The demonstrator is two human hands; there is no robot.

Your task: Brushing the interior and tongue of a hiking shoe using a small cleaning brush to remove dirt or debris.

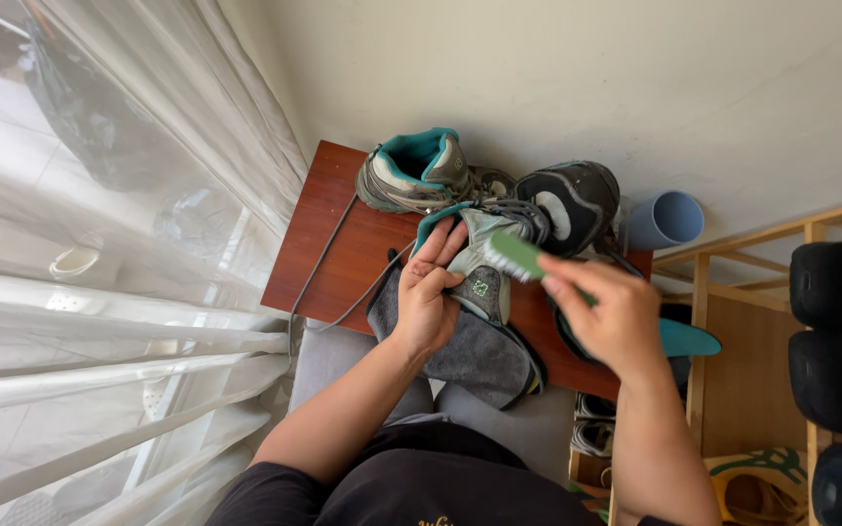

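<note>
Green brush (513, 255) gripped in right hand (608, 314); left hand (428, 294) clasps the boot (479, 263).

- A second grey hiking shoe with teal lining (416, 173) stands at the far edge of the reddish-brown wooden table (328, 229).
- A pale blue plastic cup (668, 220) lies on its side by the wall.
- Sheer white curtains (119, 292) hang at the left (a window behind them).
- A light wooden shelf rack (733, 321) holds black rounded cushions (840, 336).
</note>
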